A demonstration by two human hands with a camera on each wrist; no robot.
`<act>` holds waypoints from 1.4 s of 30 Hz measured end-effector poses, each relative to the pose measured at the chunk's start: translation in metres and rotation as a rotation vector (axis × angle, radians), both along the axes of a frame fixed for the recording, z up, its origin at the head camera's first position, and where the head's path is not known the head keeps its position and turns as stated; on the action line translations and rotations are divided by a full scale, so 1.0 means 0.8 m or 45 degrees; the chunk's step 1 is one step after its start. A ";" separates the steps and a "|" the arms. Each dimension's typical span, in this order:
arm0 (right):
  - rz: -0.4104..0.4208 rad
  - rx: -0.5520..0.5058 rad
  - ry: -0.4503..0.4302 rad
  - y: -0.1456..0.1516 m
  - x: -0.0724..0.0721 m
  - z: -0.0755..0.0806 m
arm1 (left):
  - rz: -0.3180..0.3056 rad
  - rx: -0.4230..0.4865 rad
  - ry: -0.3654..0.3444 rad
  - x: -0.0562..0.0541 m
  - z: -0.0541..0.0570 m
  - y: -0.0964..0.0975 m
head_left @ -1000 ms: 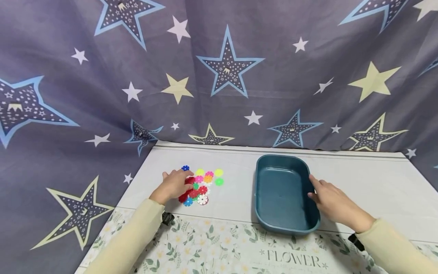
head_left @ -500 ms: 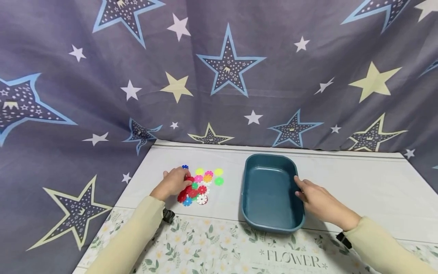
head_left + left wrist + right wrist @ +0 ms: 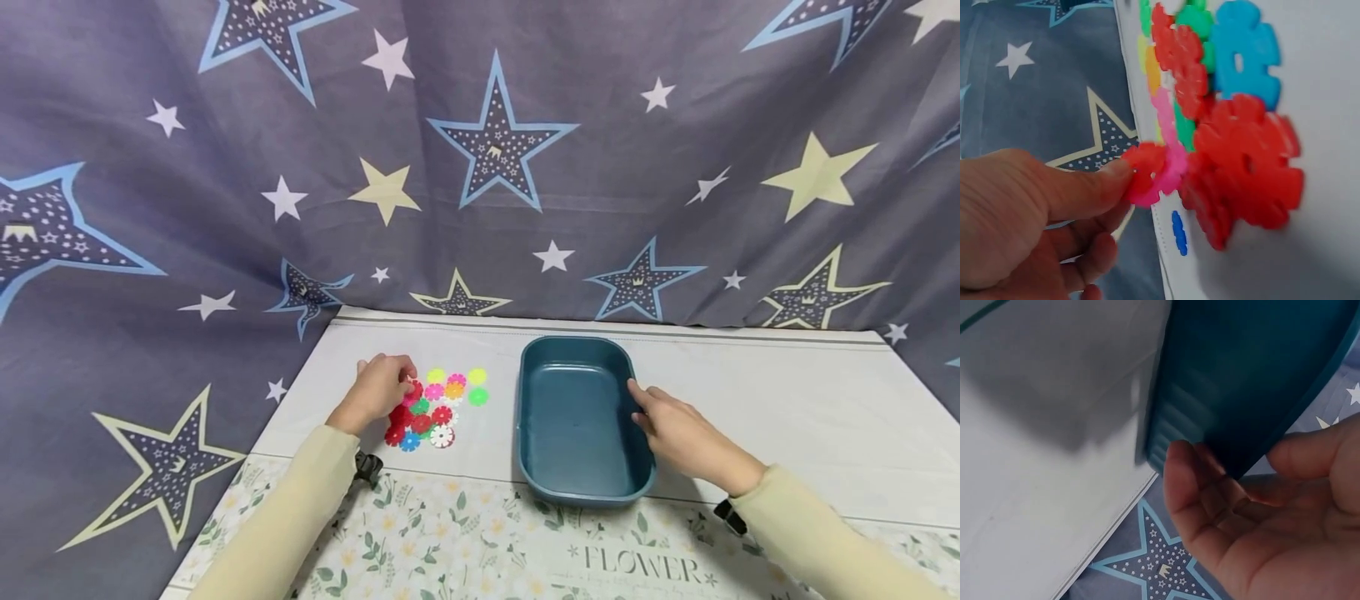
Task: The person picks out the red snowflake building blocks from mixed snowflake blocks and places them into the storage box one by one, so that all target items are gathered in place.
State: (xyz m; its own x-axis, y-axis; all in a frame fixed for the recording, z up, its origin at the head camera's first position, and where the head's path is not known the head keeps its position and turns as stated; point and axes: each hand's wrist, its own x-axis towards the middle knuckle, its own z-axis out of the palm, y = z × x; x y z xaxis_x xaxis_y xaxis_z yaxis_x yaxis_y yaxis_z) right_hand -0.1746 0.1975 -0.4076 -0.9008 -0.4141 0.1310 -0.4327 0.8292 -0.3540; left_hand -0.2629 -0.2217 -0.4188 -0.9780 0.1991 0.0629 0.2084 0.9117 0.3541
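My left hand (image 3: pixel 375 392) is at the left edge of a small heap of flat notched plastic discs. Its thumb and forefinger pinch a red notched disc (image 3: pixel 1146 167), with a pink disc (image 3: pixel 1175 164) right against it. Beside it lie red discs (image 3: pixel 1250 162) and a light blue disc (image 3: pixel 1244 53). A dark blue disc (image 3: pixel 1179 232) lies near the hand, hidden in the head view. My right hand (image 3: pixel 686 433) grips the right side of a teal plastic bin (image 3: pixel 522 417), thumb at the rim and fingers against the outer wall (image 3: pixel 1229 381). The bin's inside shows no discs.
Yellow (image 3: pixel 477 377), green (image 3: pixel 478 397), orange (image 3: pixel 454 389) and white discs (image 3: pixel 442 436) spread toward the bin. A white cloth with a floral front part (image 3: pixel 450 533) covers the table. A star-patterned curtain (image 3: pixel 480 242) hangs behind and on the left.
The bin has slid left with my right hand, closer to the discs. My left hand's fingers have drawn together on a red disc and pulled slightly left.
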 end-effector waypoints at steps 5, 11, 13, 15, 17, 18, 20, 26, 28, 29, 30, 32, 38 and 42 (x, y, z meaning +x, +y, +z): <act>0.002 -0.003 -0.100 -0.005 0.001 0.002 | -0.086 0.048 0.254 0.008 0.015 0.018; 0.014 -0.015 -0.164 -0.007 0.004 0.006 | -0.447 0.158 0.459 0.030 0.039 0.073; 0.017 -0.013 -0.156 -0.007 0.005 0.006 | -0.564 0.172 0.471 0.036 0.044 0.093; 0.024 -0.008 -0.149 -0.006 0.005 0.006 | -0.673 0.167 0.468 0.039 0.048 0.112; 0.034 0.000 -0.143 -0.006 0.005 0.007 | -0.775 0.153 0.443 0.043 0.048 0.128; 0.038 0.005 -0.142 -0.005 0.005 0.007 | -0.825 0.137 0.424 0.044 0.047 0.136; 0.041 0.012 -0.144 -0.004 0.005 0.007 | -0.935 0.092 0.380 0.046 0.044 0.152; 0.044 0.007 -0.152 -0.002 0.006 0.007 | -1.143 -0.186 0.235 0.053 0.025 0.193; 0.048 0.007 -0.147 -0.002 0.006 0.007 | -1.143 -0.277 0.175 0.054 0.020 0.204; 0.049 0.007 -0.145 -0.002 0.006 0.007 | -1.129 -0.309 0.139 0.055 0.018 0.208; 0.050 0.009 -0.144 -0.002 0.006 0.007 | -1.113 -0.330 0.108 0.056 0.017 0.211; 0.049 0.013 -0.141 -0.002 0.006 0.007 | -1.087 -0.379 0.079 0.057 0.016 0.219; 0.050 0.019 -0.136 -0.002 0.005 0.007 | -1.072 -0.528 0.099 0.061 0.015 0.234; 0.052 0.019 -0.126 -0.002 0.005 0.006 | -1.054 -0.555 0.085 0.062 0.013 0.239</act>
